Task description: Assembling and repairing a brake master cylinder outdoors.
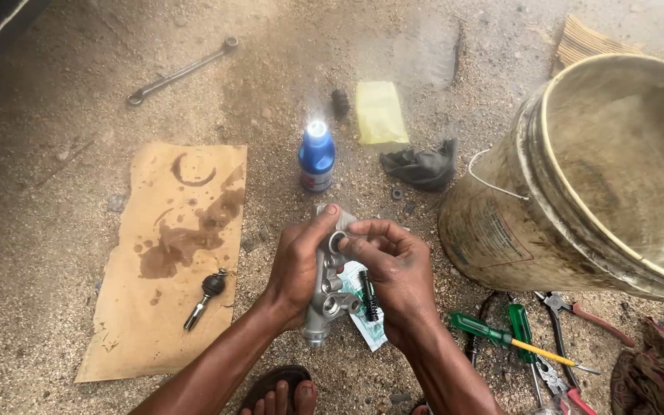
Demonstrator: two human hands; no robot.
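Above the gravel floor [55,230], the metal cylinder [326,296] stands upright, open bore upward; left hand [297,265] fingers grip its side, right hand [393,269] fingers pinch closed at the bore.

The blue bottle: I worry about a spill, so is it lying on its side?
No, the blue bottle stands upright on the ground, beyond both hands.

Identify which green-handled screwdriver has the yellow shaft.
The left one, lying nearly flat, its yellow shaft pointing right; the other green screwdriver lies more upright, crossing it.
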